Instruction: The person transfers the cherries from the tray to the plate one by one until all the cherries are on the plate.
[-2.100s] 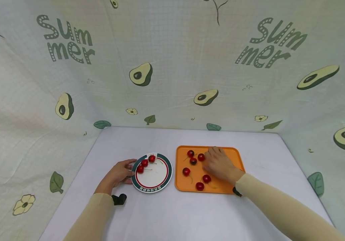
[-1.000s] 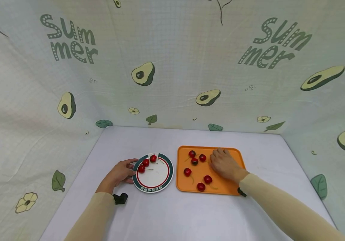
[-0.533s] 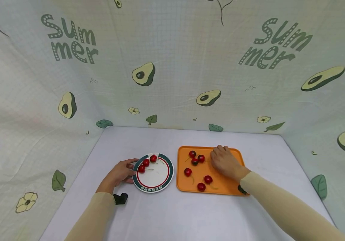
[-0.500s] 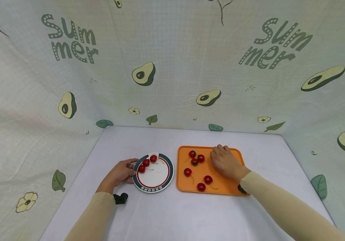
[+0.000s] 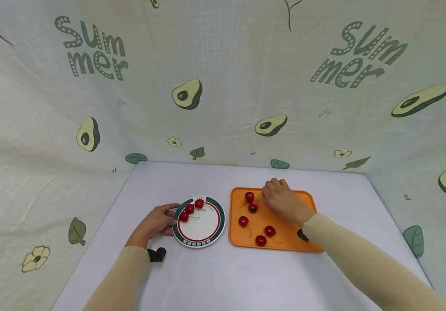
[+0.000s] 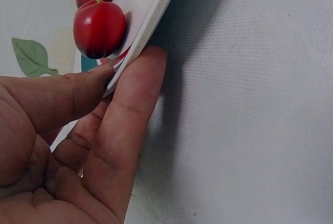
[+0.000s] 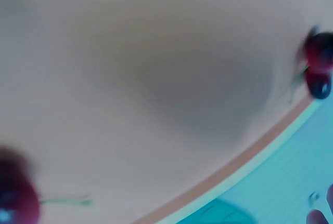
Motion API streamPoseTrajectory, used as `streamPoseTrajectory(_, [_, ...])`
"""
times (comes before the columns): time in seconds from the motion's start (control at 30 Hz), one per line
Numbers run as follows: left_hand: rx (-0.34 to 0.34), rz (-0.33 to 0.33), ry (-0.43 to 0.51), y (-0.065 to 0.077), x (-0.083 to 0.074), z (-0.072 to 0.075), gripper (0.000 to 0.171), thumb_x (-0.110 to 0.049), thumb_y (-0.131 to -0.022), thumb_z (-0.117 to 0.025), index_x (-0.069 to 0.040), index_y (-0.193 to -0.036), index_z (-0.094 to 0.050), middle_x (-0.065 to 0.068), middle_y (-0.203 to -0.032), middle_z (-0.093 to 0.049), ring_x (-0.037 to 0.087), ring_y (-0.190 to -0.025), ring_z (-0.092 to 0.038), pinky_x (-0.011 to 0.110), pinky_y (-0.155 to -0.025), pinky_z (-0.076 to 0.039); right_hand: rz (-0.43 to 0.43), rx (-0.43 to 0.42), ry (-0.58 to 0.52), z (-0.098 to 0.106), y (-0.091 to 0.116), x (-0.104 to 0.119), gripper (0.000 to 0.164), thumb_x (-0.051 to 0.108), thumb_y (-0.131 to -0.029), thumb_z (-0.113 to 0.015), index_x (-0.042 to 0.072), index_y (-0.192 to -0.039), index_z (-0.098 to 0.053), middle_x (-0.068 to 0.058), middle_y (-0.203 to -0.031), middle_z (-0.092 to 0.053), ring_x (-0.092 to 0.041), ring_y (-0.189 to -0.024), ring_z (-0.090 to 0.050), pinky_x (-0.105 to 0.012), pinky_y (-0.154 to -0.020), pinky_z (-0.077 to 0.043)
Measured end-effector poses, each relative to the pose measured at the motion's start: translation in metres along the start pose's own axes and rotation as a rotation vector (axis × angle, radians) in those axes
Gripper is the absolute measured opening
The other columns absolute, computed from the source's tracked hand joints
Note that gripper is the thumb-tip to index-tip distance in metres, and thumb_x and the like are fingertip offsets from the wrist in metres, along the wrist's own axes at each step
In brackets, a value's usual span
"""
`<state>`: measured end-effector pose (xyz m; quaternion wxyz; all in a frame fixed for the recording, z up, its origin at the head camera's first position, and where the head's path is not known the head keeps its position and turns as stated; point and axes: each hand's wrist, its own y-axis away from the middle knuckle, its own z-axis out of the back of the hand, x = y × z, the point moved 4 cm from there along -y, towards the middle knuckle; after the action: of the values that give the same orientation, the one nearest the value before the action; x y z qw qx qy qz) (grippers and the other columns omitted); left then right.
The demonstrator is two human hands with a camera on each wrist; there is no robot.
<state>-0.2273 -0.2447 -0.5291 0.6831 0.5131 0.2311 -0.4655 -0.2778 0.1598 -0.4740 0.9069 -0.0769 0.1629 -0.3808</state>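
Note:
My left hand pinches the rim of a white plate with a green band and red ring; the left wrist view shows the thumb above and fingers below. Three red cherries lie along its left side. Over the back of an orange tray, my right hand hangs palm down with bent fingers. I cannot tell whether it holds anything. Several cherries with stems lie on the tray. In the blurred right wrist view, one cherry sits low on the left and fingertips peek in at the corner.
A white cloth covers the table. Curtains with avocado prints and "summer" lettering close off the back and sides. A narrow strip of cloth separates plate and tray. Black wrist devices stick out under the beige sleeves.
My right hand has moved left and toward the back edge of the tray. The cherry beside its fingers is no longer visible in the head view. My left hand and the plate stay put.

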Motion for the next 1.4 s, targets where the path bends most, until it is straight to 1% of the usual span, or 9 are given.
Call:
streamPoseTrajectory(0.23, [0.005, 0.009, -0.001, -0.001, 0.0, 0.0, 0.068, 0.007, -0.095, -0.067, -0.016, -0.157, -0.051, 0.021, -0.132, -0.054, 0.023, -0.082, -0.068, 0.035, -0.071, -0.066, 0.072, -0.009, 0.002, 0.005, -0.028, 0.037, 0.015, 0.016, -0.098, -0.073, 0.006, -0.094, -0.062, -0.007, -0.088, -0.054, -0.027, -0.087, -0.049, -0.038, -0.078, -0.045])
streamPoseTrajectory(0.33, [0.007, 0.007, -0.008, -0.001, -0.001, 0.0, 0.068, 0.007, -0.095, -0.067, -0.016, -0.157, -0.05, 0.022, -0.134, -0.053, 0.023, -0.083, -0.068, 0.035, -0.071, -0.066, 0.102, 0.008, -0.013, 0.004, -0.04, 0.055, 0.014, 0.018, -0.099, -0.071, 0.006, -0.098, -0.063, -0.007, -0.093, -0.057, -0.026, -0.09, -0.049, -0.037, -0.08, -0.047])
streamPoseTrajectory(0.4, [0.007, 0.004, -0.008, 0.0, -0.001, 0.0, 0.068, 0.007, -0.095, -0.067, -0.016, -0.157, -0.05, 0.022, -0.134, -0.053, 0.024, -0.084, -0.068, 0.036, -0.071, -0.066, 0.13, 0.015, -0.002, 0.003, -0.046, 0.068, 0.012, 0.018, -0.102, -0.067, 0.006, -0.101, -0.064, -0.007, -0.096, -0.059, -0.026, -0.092, -0.051, -0.037, -0.082, -0.049])
streamPoseTrajectory(0.53, [0.007, 0.0, -0.009, 0.0, -0.002, 0.0, 0.068, 0.007, -0.095, -0.067, -0.015, -0.157, -0.05, 0.022, -0.134, -0.054, 0.024, -0.083, -0.068, 0.036, -0.071, -0.066, 0.183, 0.031, -0.003, 0.003, -0.057, 0.092, 0.016, 0.022, -0.105, -0.061, 0.007, -0.105, -0.066, -0.006, -0.099, -0.06, -0.025, -0.096, -0.052, -0.037, -0.087, -0.051])
streamPoseTrajectory(0.63, [0.006, -0.002, -0.01, 0.0, -0.002, 0.0, 0.068, 0.007, -0.095, -0.066, -0.014, -0.157, -0.049, 0.022, -0.132, -0.054, 0.023, -0.083, -0.068, 0.036, -0.07, -0.066, 0.214, 0.043, 0.0, 0.003, -0.064, 0.111, 0.019, 0.026, -0.106, -0.061, 0.008, -0.109, -0.067, -0.004, -0.1, -0.061, -0.024, -0.097, -0.051, -0.035, -0.088, -0.05])
streamPoseTrajectory(0.83, [0.003, -0.01, -0.007, 0.001, -0.002, 0.0, 0.067, 0.008, -0.096, -0.066, -0.013, -0.157, -0.049, 0.022, -0.13, -0.055, 0.023, -0.082, -0.068, 0.036, -0.07, -0.066, 0.252, 0.041, 0.06, -0.001, -0.075, 0.142, 0.018, 0.023, -0.107, -0.057, 0.01, -0.109, -0.068, -0.002, -0.102, -0.065, -0.022, -0.095, -0.052, -0.032, -0.085, -0.05])
streamPoseTrajectory(1.13, [0.011, -0.012, 0.001, 0.003, -0.002, -0.001, 0.065, 0.007, -0.097, -0.065, -0.013, -0.157, -0.05, 0.021, -0.129, -0.055, 0.022, -0.081, -0.068, 0.035, -0.07, -0.066, 0.285, 0.096, 0.082, -0.013, -0.082, 0.167, 0.02, 0.025, -0.107, -0.061, 0.012, -0.118, -0.069, -0.001, -0.106, -0.064, -0.021, -0.101, -0.052, -0.032, -0.087, -0.047])
streamPoseTrajectory(1.27, [0.01, -0.013, -0.003, 0.004, -0.002, -0.001, 0.065, 0.007, -0.097, -0.065, -0.014, -0.157, -0.049, 0.021, -0.13, -0.055, 0.022, -0.081, -0.068, 0.035, -0.07, -0.066, 0.294, 0.088, 0.1, -0.018, -0.086, 0.173, 0.018, 0.023, -0.107, -0.059, 0.013, -0.116, -0.07, 0.0, -0.106, -0.063, -0.021, -0.101, -0.052, -0.032, -0.086, -0.047])
streamPoseTrajectory(1.4, [0.006, -0.017, -0.002, 0.004, -0.002, 0.0, 0.065, 0.007, -0.096, -0.065, -0.014, -0.157, -0.05, 0.021, -0.13, -0.055, 0.022, -0.081, -0.068, 0.036, -0.07, -0.066, 0.296, 0.089, 0.096, -0.017, -0.088, 0.178, 0.017, 0.025, -0.106, -0.06, 0.013, -0.116, -0.069, 0.001, -0.102, -0.062, -0.021, -0.1, -0.051, -0.031, -0.085, -0.046])
